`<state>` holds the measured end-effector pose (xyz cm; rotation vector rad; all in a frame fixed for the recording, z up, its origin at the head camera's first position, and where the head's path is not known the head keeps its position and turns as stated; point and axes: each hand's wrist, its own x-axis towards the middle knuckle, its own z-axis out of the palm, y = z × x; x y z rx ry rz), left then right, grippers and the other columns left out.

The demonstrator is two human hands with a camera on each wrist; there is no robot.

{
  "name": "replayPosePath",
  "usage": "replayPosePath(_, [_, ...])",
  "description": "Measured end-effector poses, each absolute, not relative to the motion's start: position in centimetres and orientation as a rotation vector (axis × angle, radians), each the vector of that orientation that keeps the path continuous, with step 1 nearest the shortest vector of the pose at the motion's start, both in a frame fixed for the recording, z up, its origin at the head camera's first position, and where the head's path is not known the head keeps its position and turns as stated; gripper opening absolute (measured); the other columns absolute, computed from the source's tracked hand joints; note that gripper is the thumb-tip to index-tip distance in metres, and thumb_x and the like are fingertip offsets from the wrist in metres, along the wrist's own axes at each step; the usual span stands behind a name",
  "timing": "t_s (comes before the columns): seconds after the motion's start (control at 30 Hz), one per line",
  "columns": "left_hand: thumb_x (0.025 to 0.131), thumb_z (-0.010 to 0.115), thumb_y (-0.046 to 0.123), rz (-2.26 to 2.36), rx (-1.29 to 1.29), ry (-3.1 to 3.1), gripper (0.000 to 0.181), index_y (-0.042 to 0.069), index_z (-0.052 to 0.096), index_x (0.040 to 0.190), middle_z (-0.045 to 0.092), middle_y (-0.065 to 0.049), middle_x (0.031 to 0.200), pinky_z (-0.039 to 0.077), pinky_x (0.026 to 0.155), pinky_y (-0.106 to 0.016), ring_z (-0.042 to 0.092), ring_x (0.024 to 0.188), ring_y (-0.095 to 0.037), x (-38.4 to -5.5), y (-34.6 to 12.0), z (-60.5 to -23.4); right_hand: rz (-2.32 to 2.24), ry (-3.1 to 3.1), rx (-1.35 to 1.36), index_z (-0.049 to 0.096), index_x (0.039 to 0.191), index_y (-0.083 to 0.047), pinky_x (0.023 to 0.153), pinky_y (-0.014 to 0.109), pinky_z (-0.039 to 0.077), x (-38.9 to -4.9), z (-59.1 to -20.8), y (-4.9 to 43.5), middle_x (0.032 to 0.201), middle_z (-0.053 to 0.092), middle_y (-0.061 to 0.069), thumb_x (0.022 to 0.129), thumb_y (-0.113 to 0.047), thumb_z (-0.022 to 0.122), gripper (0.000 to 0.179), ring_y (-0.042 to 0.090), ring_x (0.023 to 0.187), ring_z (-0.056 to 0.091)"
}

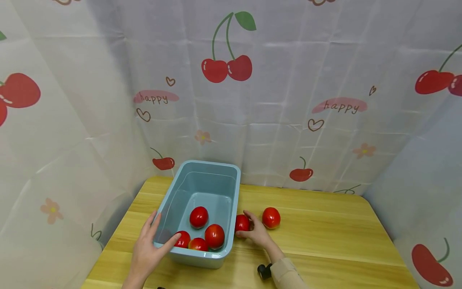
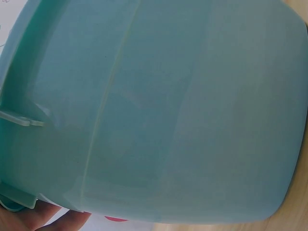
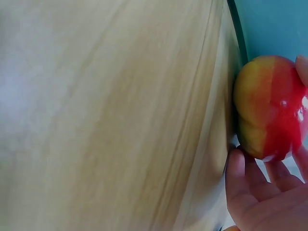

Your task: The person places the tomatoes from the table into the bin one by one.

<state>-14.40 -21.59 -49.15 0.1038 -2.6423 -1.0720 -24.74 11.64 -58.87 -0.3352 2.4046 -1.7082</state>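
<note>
My left hand holds the near left corner of a blue plastic bin, thumb over the near rim and fingers along the left side. In the left wrist view the fingertips show at the bin's outer wall. Several red apples lie in the bin's near half, among them one apple a little farther back. Beside the bin's right wall, my right hand grips a red apple with a yellowish lobed end, thumb and fingers around it, low by the wooden table.
Another red apple sits on the wooden table, just right of my right hand. A small black object is next to my right sleeve. A white curtain printed with cherries hangs behind the table and along both sides.
</note>
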Motion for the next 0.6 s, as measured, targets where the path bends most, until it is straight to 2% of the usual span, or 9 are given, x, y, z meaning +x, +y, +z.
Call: replayPosePath(0.6, [0.076, 0.069, 0.056, -1.085, 0.102, -2.641, 0.089, 0.007, 0.038, 0.144, 0.027, -0.011, 0.149, 0.044, 0.087, -0.061, 0.034, 0.128, -0.037, -14.3, -21.6, -49.1, -1.763, 2.402, -0.28, 0.036, 0.142, -0.004, 0.089, 0.047, 0.049, -24.0, -57.8, 12.5, 0.137, 0.041, 0.022, 0.077, -0.017, 0.078, 0.078, 0.04, 0.116, 0.047])
